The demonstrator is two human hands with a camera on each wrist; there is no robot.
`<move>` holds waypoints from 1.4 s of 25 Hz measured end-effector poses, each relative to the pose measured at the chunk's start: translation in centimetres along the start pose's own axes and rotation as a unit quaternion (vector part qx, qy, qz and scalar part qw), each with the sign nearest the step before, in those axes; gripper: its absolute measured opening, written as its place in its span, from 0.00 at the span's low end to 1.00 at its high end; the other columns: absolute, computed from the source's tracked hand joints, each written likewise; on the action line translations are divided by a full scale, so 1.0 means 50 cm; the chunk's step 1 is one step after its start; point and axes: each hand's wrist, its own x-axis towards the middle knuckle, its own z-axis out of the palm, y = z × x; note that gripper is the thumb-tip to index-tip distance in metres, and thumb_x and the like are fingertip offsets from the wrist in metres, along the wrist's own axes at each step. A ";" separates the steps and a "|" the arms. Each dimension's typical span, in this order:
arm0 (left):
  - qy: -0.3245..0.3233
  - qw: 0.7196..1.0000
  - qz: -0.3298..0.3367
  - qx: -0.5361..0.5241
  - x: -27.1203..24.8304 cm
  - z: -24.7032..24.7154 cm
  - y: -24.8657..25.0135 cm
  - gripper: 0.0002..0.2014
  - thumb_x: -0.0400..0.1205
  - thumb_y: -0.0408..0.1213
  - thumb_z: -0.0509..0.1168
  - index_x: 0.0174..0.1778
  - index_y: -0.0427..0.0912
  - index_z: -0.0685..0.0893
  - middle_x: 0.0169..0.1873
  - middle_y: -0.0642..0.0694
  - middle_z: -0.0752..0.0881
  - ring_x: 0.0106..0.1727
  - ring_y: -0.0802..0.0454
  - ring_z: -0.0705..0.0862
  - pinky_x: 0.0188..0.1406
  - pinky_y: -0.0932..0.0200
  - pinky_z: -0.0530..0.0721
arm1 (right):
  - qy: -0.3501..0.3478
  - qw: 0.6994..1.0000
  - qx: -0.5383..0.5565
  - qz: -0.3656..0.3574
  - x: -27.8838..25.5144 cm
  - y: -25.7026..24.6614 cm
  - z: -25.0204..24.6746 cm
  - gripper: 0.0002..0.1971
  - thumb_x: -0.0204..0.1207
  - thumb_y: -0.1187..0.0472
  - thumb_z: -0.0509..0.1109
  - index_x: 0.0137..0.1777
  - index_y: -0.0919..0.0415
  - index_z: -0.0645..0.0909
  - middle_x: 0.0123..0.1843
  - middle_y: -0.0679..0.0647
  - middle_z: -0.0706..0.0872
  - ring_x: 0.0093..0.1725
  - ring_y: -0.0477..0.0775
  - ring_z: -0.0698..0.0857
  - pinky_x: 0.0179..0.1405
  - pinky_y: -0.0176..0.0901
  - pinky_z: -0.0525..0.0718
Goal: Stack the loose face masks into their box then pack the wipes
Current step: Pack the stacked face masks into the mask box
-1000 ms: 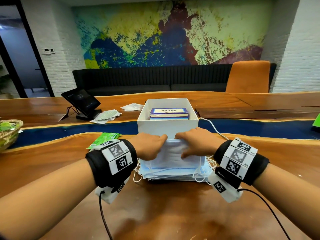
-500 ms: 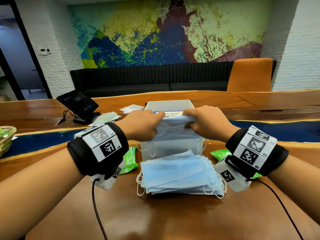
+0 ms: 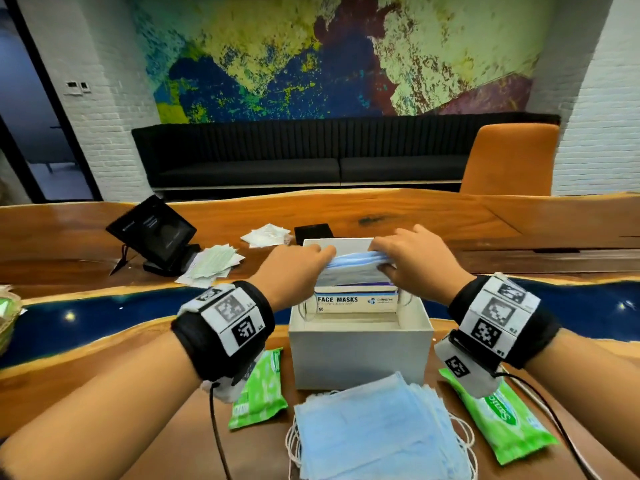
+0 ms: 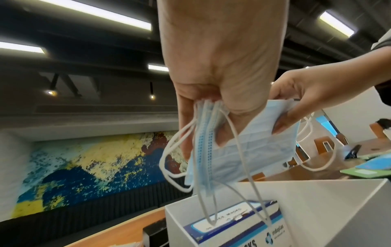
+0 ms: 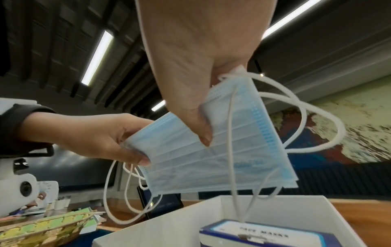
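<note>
2 hands – L hand, R hand – grip masks, above box

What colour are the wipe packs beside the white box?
Bright green wipe packs with white lettering, one on each side of the white box; the head view shows them best.

blue masks held above face masks box; loose stack between green wipes packs

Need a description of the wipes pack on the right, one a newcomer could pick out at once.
Start at the white box mid-table, near side of the blue strip. Just right of its near corner, under the right hand's wristband, lies a green wipes pack, beside the mask pile. Unlike the other green pack left of the box, it is angled and shows white lettering.
</note>
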 end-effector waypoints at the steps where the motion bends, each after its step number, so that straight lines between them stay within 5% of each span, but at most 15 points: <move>1: -0.007 1.000 0.004 -0.007 0.005 -0.004 -0.005 0.17 0.82 0.29 0.57 0.67 0.42 0.68 0.52 0.43 0.81 0.46 0.43 0.83 0.35 0.55 0.73 | -0.016 1.000 -0.003 0.003 0.007 0.000 -0.006 0.11 0.79 0.58 0.65 0.59 0.56 0.80 0.53 0.54 0.87 0.53 0.58 0.82 0.46 0.43 0.65; 7: -0.079 0.996 0.041 0.014 0.015 -0.013 -0.015 0.22 0.83 0.28 0.55 0.74 0.41 0.62 0.53 0.41 0.82 0.45 0.39 0.85 0.28 0.54 0.68 | -0.118 0.993 0.000 0.029 0.036 0.007 -0.027 0.08 0.79 0.60 0.62 0.57 0.55 0.74 0.58 0.50 0.82 0.56 0.55 0.79 0.44 0.41 0.68; 14: -0.142 0.987 0.049 -0.051 0.002 0.017 0.000 0.22 0.86 0.34 0.56 0.76 0.40 0.59 0.68 0.37 0.77 0.54 0.39 0.85 0.45 0.49 0.81 | -0.225 0.972 0.053 0.039 0.017 0.000 0.017 0.12 0.77 0.58 0.65 0.58 0.56 0.71 0.62 0.52 0.80 0.58 0.54 0.80 0.45 0.42 0.76; 19: -0.135 0.986 0.051 -0.080 0.028 0.024 -0.002 0.22 0.86 0.37 0.56 0.75 0.41 0.60 0.69 0.39 0.76 0.56 0.40 0.84 0.49 0.51 0.81 | -0.240 0.967 0.066 0.055 0.026 0.016 0.021 0.13 0.78 0.59 0.64 0.60 0.59 0.70 0.61 0.55 0.78 0.55 0.56 0.80 0.48 0.45 0.78; 23: -0.124 0.982 -0.005 -0.143 0.069 0.043 -0.029 0.20 0.83 0.36 0.59 0.70 0.39 0.64 0.63 0.40 0.78 0.54 0.41 0.83 0.42 0.54 0.75 | -0.236 0.964 0.081 0.093 0.051 0.050 0.013 0.14 0.78 0.67 0.58 0.63 0.61 0.66 0.57 0.61 0.82 0.46 0.63 0.80 0.38 0.46 0.73; 28: -0.077 0.956 -0.128 -0.253 0.123 0.084 -0.055 0.26 0.78 0.45 0.68 0.66 0.38 0.66 0.65 0.44 0.68 0.66 0.50 0.69 0.64 0.60 0.71 | -0.232 0.957 0.053 0.163 0.076 0.107 0.006 0.16 0.78 0.69 0.56 0.66 0.62 0.65 0.44 0.60 0.81 0.39 0.60 0.72 0.36 0.44 0.69; 30: -0.135 0.946 -0.137 -0.261 0.137 0.097 -0.059 0.26 0.78 0.46 0.68 0.67 0.39 0.67 0.66 0.43 0.67 0.70 0.49 0.67 0.69 0.57 0.69 | -0.217 0.954 0.060 0.197 0.085 0.130 0.009 0.17 0.78 0.70 0.55 0.66 0.62 0.64 0.40 0.60 0.77 0.39 0.60 0.71 0.36 0.45 0.69; 35: -0.336 0.934 0.057 -0.105 0.162 0.147 -0.048 0.20 0.81 0.42 0.62 0.70 0.52 0.76 0.81 0.40 0.52 0.83 0.41 0.45 0.80 0.37 0.39 | -0.185 0.956 0.069 0.218 0.116 0.166 0.040 0.11 0.77 0.71 0.55 0.55 0.58 0.62 0.31 0.51 0.68 0.36 0.61 0.72 0.29 0.45 0.66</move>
